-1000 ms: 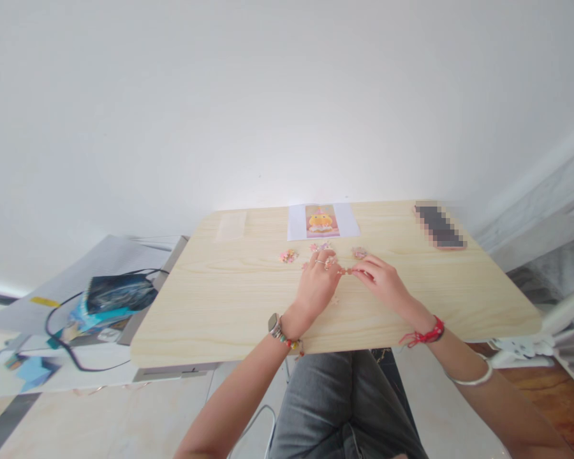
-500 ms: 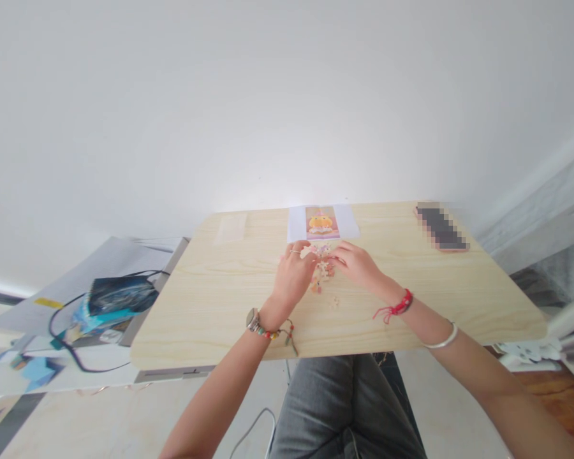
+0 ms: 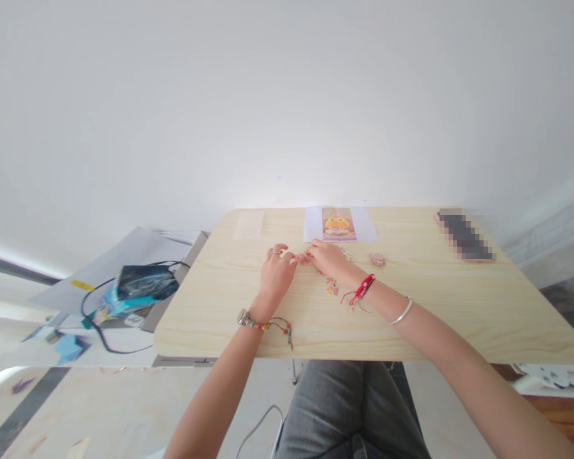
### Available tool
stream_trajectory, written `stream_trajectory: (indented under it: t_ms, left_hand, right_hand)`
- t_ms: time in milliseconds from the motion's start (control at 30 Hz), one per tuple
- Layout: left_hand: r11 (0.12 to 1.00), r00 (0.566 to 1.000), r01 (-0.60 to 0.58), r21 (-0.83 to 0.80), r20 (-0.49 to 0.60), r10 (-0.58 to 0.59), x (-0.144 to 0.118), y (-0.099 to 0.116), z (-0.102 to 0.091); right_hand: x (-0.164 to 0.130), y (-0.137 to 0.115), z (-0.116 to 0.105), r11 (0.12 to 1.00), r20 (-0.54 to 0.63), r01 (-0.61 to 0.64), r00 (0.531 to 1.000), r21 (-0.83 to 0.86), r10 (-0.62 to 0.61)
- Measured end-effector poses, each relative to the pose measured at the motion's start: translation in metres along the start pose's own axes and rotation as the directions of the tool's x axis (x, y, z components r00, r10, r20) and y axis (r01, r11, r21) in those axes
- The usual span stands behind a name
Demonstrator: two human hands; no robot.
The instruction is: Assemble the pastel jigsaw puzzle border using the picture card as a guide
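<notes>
A phone point(image 3: 463, 236) lies at the table's point(image 3: 411, 331) far right, a picture card point(image 3: 338, 224) at the back; left, cables point(image 3: 95, 319) over what seems a bag point(image 3: 143, 282)

No text, label, brand or number can be read anywhere in the view. A coloured cartoon figure is printed on the picture card point(image 3: 338, 224) at the far edge of the table point(image 3: 411, 319), but no lettering can be made out on it, and the phone point(image 3: 463, 236) is blurred
</notes>
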State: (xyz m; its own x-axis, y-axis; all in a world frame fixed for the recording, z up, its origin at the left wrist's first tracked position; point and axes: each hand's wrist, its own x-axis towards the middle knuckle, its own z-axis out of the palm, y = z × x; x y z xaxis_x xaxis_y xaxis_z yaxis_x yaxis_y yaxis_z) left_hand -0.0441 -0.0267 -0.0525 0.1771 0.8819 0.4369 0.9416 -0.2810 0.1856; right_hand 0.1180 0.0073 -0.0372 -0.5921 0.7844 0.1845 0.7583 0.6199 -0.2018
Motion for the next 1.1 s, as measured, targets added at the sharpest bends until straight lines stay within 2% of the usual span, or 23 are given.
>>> stream_trajectory:
  t_ms: [133, 267, 367, 467, 733, 967, 1100]
  left_hand:
    - [1.0, 1.0, 0.015, -0.016, 0.025, -0.015, -0.007, 0.007, -0.01]
    - [0.998, 0.999, -0.034, -0.05, 0.026, 0.035, -0.027, 0.024, -0.022]
    - [0.986, 0.99, -0.112, -0.121, 0.068, 0.121, -0.044, 0.041, -0.022]
    - [0.975, 0.981, -0.141, -0.169, 0.106, 0.161, -0.051, 0.054, -0.018]
    - [0.966, 0.959, -0.178, -0.188, 0.188, 0.213, -0.04, 0.064, -0.013]
    - [0.961, 0.959, -0.147, -0.235, 0.204, 0.197, -0.042, 0.062, -0.01]
    - [0.948, 0.965, -0.161, -0.276, 0.158, 0.21, -0.042, 0.059, -0.006]
  right_hand:
    - [-0.022, 0.007, -0.012, 0.997, -0.047, -0.01, 0.999, 0.079, 0.013]
    - [-0.063, 0.021, -0.025, 0.98, -0.106, -0.016, 0.994, 0.201, 0.037]
    - [-0.094, 0.026, -0.029, 0.969, -0.054, 0.021, 0.999, 0.245, -0.008]
    - [-0.112, 0.02, -0.025, 0.967, 0.01, 0.026, 1.0, 0.254, -0.029]
    - [-0.101, -0.011, -0.011, 0.987, 0.041, -0.103, 0.994, 0.119, 0.099]
    - [-0.099, -0.01, -0.008, 1.0, 0.031, -0.027, 0.999, -0.011, 0.027]
    - [-0.101, -0.008, -0.01, 0.997, -0.007, 0.01, 1.0, -0.082, -0.011]
